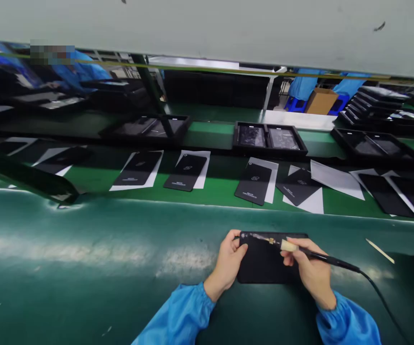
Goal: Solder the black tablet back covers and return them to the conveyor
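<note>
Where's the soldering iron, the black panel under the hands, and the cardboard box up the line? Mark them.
Soldering iron [338, 261]: head view, on the black handle.
Black panel [260, 263]: head view, on its bare face.
Cardboard box [320, 103]: head view, on its side.

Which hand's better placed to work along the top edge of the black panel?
Right hand, probably: it grips the corded tool with its tip at the top edge of the panel, while the left hand just steadies the panel's side.

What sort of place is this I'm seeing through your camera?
Likely an electronics factory assembly line: a green conveyor belt bears black panels on white sheets, black trays hold screen-like panels, and the right hand holds what looks like a corded soldering iron.
</note>
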`<state>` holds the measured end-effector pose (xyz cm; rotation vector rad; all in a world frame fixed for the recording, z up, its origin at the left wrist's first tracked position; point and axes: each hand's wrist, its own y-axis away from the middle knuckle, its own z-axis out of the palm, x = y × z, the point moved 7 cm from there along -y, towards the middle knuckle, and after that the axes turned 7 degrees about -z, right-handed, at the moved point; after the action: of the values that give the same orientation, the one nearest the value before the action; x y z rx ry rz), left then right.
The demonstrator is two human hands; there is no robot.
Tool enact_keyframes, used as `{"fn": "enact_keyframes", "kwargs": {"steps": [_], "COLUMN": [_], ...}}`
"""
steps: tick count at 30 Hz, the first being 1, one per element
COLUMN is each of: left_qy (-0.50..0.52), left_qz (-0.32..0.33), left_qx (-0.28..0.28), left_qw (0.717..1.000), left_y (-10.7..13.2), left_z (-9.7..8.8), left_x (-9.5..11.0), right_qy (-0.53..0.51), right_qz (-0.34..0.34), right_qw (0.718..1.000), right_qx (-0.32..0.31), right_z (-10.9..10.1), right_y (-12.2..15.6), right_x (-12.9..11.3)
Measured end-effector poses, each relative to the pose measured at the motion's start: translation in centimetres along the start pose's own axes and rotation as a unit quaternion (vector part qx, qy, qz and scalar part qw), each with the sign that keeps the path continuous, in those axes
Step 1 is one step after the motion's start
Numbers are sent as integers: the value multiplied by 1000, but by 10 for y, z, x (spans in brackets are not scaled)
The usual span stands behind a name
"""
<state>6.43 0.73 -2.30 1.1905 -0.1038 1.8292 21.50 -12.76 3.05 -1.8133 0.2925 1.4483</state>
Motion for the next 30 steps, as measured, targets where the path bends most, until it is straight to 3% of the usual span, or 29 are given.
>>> {"fn": "enact_keyframes", "kwargs": {"steps": [4, 8, 30], "left_qy": [-4, -5, -28], "left_qz": [4, 2, 9], "left_qx": [7, 11, 4], "left_qw": [1000, 1000, 1000], "left_y": [0, -1, -1], "left_z": [0, -2, -4], "left_x": [1, 1, 0], "right_qy": [113, 117, 104], "right_qz": [-109, -144, -124], "right_qw": [984, 971, 968], "right_qx": [-83, -150, -192], "right_z": [10, 24, 30], "right_y": [0, -1, -8], "right_x": [-25, -38, -35]}}
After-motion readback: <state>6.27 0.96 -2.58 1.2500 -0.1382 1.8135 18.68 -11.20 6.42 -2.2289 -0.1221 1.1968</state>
